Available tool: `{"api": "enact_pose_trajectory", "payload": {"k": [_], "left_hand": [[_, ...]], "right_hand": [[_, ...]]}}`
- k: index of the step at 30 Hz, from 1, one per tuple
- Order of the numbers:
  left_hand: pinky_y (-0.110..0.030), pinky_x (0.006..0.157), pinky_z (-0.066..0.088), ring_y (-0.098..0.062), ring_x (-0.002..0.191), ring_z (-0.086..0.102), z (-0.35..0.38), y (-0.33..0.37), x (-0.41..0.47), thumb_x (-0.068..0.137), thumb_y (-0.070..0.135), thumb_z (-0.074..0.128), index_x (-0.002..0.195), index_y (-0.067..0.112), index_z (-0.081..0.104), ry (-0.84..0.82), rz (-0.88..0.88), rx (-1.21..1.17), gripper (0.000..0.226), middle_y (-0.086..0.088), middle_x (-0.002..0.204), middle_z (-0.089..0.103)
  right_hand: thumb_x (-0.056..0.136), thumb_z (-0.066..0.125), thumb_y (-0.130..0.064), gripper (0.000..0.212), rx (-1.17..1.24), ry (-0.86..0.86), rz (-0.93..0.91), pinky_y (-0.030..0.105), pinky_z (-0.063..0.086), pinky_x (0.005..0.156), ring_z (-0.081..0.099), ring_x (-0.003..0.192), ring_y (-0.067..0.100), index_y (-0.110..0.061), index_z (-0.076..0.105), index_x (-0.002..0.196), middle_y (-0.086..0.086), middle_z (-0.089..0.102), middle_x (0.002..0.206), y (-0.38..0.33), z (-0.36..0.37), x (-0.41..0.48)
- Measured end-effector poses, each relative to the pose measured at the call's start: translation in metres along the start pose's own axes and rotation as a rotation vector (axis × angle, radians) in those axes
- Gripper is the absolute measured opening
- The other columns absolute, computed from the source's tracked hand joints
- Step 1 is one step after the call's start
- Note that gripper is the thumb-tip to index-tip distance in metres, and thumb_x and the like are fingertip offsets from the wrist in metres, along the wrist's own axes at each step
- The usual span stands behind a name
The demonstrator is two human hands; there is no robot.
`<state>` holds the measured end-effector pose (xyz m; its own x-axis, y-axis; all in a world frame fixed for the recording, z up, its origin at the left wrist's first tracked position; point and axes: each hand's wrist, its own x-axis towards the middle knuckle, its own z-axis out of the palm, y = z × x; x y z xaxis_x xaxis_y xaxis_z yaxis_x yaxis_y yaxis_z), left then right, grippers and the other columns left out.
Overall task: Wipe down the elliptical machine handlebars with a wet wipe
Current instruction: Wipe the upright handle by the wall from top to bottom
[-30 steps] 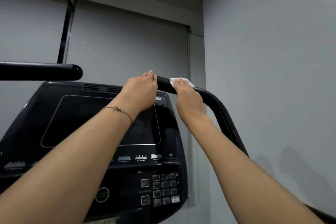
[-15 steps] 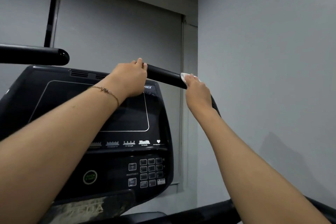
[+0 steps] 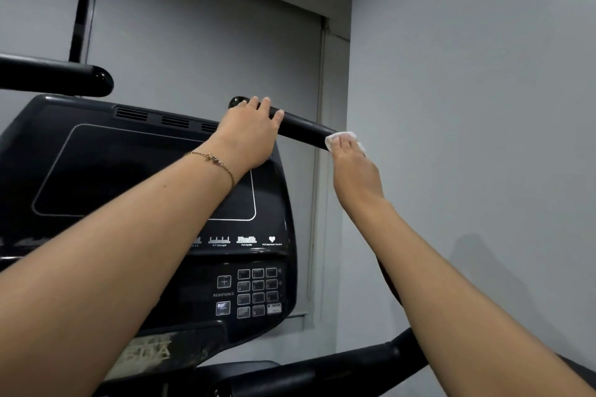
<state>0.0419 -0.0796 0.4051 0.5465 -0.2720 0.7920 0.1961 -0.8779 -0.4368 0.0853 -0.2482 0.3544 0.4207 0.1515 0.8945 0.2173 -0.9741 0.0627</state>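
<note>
The black right handlebar [image 3: 303, 129] of the elliptical runs from its rounded tip at the centre down to the right. My left hand [image 3: 250, 135], with a thin bracelet on the wrist, grips the bar just below the tip. My right hand [image 3: 353, 171] presses a white wet wipe [image 3: 342, 138] around the bar further down, at its bend. The bar below the wipe is mostly hidden behind my right forearm. The black left handlebar [image 3: 64, 79] sticks in from the left edge, untouched.
The black console [image 3: 129, 171] with its dark screen and keypad [image 3: 258, 292] fills the lower left. A lower black bar [image 3: 354, 361] crosses the bottom. A grey wall [image 3: 467, 106] stands close on the right.
My right hand has slid the wipe down the right handlebar, away from my left hand, baring more of the bar between them. My left hand keeps its grip near the tip.
</note>
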Motion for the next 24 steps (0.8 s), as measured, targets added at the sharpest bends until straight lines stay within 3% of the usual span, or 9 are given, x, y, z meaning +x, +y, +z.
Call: {"api": "enact_pose_trajectory", "payload": {"k": [2, 6, 11, 15, 17, 20, 24], "left_hand": [[-0.042, 0.107, 0.035, -0.033, 0.141, 0.020, 0.005, 0.001, -0.001, 0.096, 0.013, 0.038, 0.150, 0.014, 0.011, 0.006, -0.008, -0.042, 0.060, -0.017, 0.155, 0.012], [-0.045, 0.105, 0.038, -0.033, 0.144, 0.013, 0.011, 0.001, 0.000, 0.094, 0.010, 0.037, 0.150, 0.013, 0.009, 0.000, -0.003, -0.090, 0.063, -0.017, 0.156, 0.008], [-0.046, 0.108, 0.033, -0.033, 0.145, 0.007, 0.012, 0.002, 0.000, 0.095, 0.009, 0.035, 0.150, 0.012, 0.008, 0.004, -0.012, -0.125, 0.061, -0.017, 0.156, 0.005], [-0.046, 0.109, 0.032, -0.032, 0.145, 0.005, 0.013, 0.001, 0.002, 0.095, 0.008, 0.034, 0.150, 0.012, 0.009, -0.006, -0.008, -0.163, 0.061, -0.016, 0.156, 0.006], [-0.046, 0.109, 0.031, -0.031, 0.145, 0.004, 0.011, -0.001, 0.002, 0.094, 0.008, 0.034, 0.150, 0.012, 0.010, -0.013, 0.002, -0.187, 0.061, -0.016, 0.155, 0.009], [-0.045, 0.110, 0.035, -0.029, 0.144, 0.009, 0.009, -0.007, 0.001, 0.093, 0.008, 0.037, 0.150, 0.012, 0.013, -0.014, 0.025, -0.207, 0.062, -0.016, 0.151, 0.017], [-0.045, 0.108, 0.036, -0.030, 0.139, 0.020, 0.005, -0.007, 0.004, 0.094, 0.010, 0.039, 0.149, 0.012, 0.017, -0.036, 0.016, -0.195, 0.059, -0.015, 0.145, 0.027]], "right_hand": [[0.088, 0.031, 0.008, 0.057, -0.043, -0.016, 0.014, 0.030, 0.041, 0.098, 0.020, 0.140, 0.024, -0.004, 0.022, 0.143, 0.011, 0.025, 0.149, 0.007, 0.003, -0.010], [0.085, 0.033, 0.012, 0.052, 0.063, 0.017, 0.044, 0.030, 0.041, 0.085, 0.042, 0.120, 0.025, -0.009, 0.036, 0.133, 0.009, 0.044, 0.130, 0.008, -0.002, 0.004], [0.084, 0.031, 0.012, 0.058, -0.087, -0.069, 0.032, 0.032, 0.044, 0.076, 0.031, 0.133, 0.022, -0.009, 0.029, 0.138, 0.007, 0.032, 0.141, 0.019, 0.002, -0.013], [0.083, 0.032, 0.012, 0.054, -0.026, -0.040, 0.047, 0.028, 0.032, 0.068, 0.047, 0.113, 0.025, -0.010, 0.035, 0.132, 0.008, 0.042, 0.131, 0.018, -0.004, -0.002], [0.083, 0.031, 0.012, 0.055, -0.090, -0.075, 0.013, 0.028, 0.031, 0.065, 0.043, 0.120, 0.025, -0.008, 0.034, 0.134, 0.009, 0.037, 0.136, 0.022, -0.004, -0.011], [0.085, 0.030, 0.012, 0.056, -0.162, -0.133, -0.041, 0.032, 0.041, 0.068, 0.027, 0.139, 0.022, -0.006, 0.030, 0.138, 0.008, 0.028, 0.147, 0.037, -0.001, -0.031], [0.087, 0.031, 0.008, 0.050, -0.088, -0.112, 0.021, 0.030, 0.031, 0.064, 0.050, 0.108, 0.027, -0.008, 0.035, 0.134, 0.008, 0.038, 0.135, 0.032, -0.006, -0.020]]}}
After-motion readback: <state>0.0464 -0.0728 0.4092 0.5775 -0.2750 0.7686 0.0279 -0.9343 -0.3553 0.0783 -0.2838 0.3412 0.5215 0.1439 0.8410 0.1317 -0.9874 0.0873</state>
